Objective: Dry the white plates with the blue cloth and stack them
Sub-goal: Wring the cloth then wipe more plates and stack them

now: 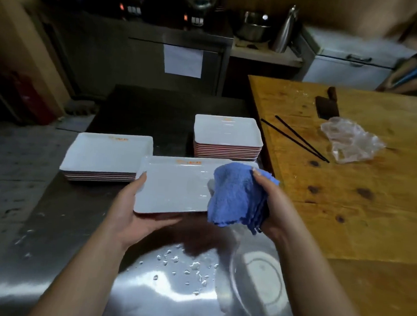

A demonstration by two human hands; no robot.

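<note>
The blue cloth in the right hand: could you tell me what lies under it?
The blue cloth drapes over the held white plate's right end, hiding that edge.

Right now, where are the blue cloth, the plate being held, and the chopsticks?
blue cloth [237, 196]: head view, middle of its folds.
held plate [174, 187]: head view, bare centre.
chopsticks [299, 140]: head view, mid-shaft.

A wet steel counter [81, 223] is bearing two stacks of white plates [105, 158] [228, 138] and a clear bowl [256, 278], water drops [183, 268] lying between.
</note>
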